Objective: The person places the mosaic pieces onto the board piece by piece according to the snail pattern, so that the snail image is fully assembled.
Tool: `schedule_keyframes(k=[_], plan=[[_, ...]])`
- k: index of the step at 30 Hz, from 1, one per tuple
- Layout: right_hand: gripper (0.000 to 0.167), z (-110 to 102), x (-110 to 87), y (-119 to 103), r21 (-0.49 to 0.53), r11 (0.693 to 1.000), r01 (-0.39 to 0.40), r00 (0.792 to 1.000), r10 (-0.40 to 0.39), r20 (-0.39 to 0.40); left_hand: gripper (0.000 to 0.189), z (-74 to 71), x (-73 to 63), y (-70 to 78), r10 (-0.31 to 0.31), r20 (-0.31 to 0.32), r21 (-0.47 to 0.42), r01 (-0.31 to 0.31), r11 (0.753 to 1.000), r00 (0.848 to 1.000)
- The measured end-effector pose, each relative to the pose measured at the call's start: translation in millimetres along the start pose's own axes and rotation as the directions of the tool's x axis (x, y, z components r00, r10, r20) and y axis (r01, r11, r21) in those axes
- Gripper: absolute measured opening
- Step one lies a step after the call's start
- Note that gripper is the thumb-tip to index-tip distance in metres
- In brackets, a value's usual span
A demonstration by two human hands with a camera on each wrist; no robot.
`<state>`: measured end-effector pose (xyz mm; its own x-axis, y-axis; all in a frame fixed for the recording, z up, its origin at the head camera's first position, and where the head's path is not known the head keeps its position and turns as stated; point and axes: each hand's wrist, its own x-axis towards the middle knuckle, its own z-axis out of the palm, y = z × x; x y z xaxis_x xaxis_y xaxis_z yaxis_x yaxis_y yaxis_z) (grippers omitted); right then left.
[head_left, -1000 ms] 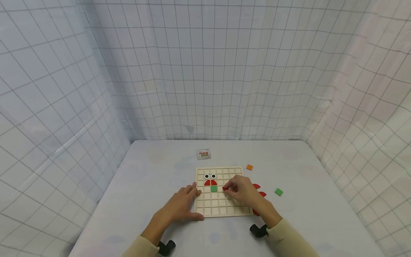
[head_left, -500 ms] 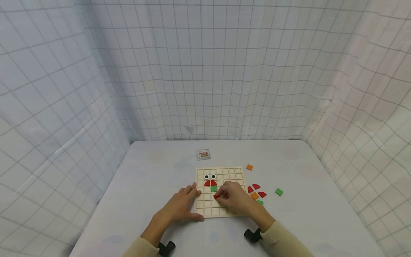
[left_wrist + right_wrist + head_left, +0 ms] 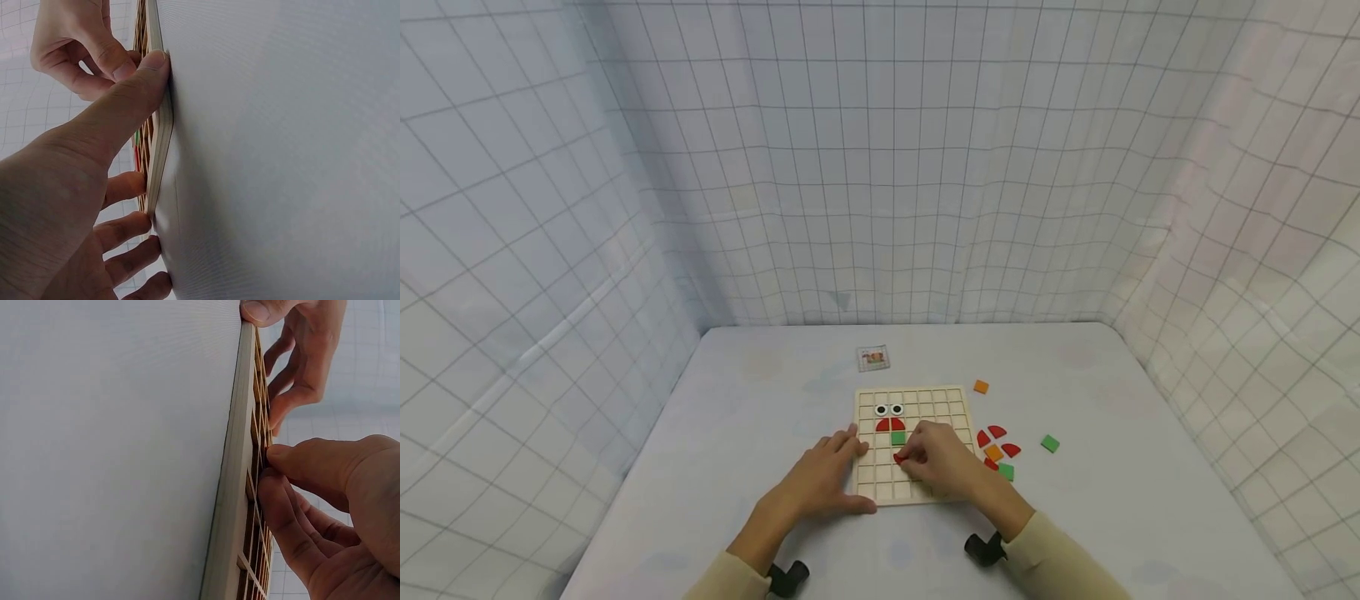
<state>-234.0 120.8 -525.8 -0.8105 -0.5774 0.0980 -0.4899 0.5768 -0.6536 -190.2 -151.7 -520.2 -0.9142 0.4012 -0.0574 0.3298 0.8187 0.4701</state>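
Observation:
A pale wooden grid board [image 3: 882,492] lies flat on the table. Two eye pieces [image 3: 889,410], two red quarter-circle pieces [image 3: 883,425] and a green square [image 3: 898,437] sit in its cells. My right hand [image 3: 943,460] pinches another red quarter-circle piece [image 3: 898,458] between thumb and fingertips, at the grid just below the green square. That piece is mostly hidden by the fingers in the right wrist view. My left hand [image 3: 826,477] rests at the board's left edge with fingers spread, its thumb [image 3: 150,65] on the near left corner.
Right of the board lie several loose red quarter circles [image 3: 1011,450], an orange square [image 3: 993,452] and a green square [image 3: 1006,472]. Another orange square [image 3: 981,387] and green square [image 3: 1050,443] lie apart. A small picture card [image 3: 873,358] lies behind the board.
My right hand has carried the red quarter-circle piece left and nearer to me, down to a cell below the green square. This uncovers loose pieces beside the board. The left hand stays put.

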Motion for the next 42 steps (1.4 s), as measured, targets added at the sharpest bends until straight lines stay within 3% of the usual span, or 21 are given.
schedule_keyframes(k=[18, 26, 42], plan=[[0.005, 3, 4.9, -11, -0.005, 0.995, -0.102, 0.994, 0.101, -0.048, 0.099, -2.0, 0.1, 2.4, 0.003, -0.005, 0.01, -0.003, 1.0, 1.0], [0.004, 7, 8.5, -9, -0.005, 0.996, -0.085, 0.991, 0.084, -0.102, 0.1, -1.3, 0.4, 1.3, 0.006, -0.008, 0.015, -0.006, 1.0, 1.0], [0.007, 10, 7.2, -10, 0.005, 0.991, -0.131, 0.984, 0.131, -0.122, 0.1, 1.5, 1.4, -2.5, 0.002, 0.0, 0.013, -0.002, 1.0, 1.0]])
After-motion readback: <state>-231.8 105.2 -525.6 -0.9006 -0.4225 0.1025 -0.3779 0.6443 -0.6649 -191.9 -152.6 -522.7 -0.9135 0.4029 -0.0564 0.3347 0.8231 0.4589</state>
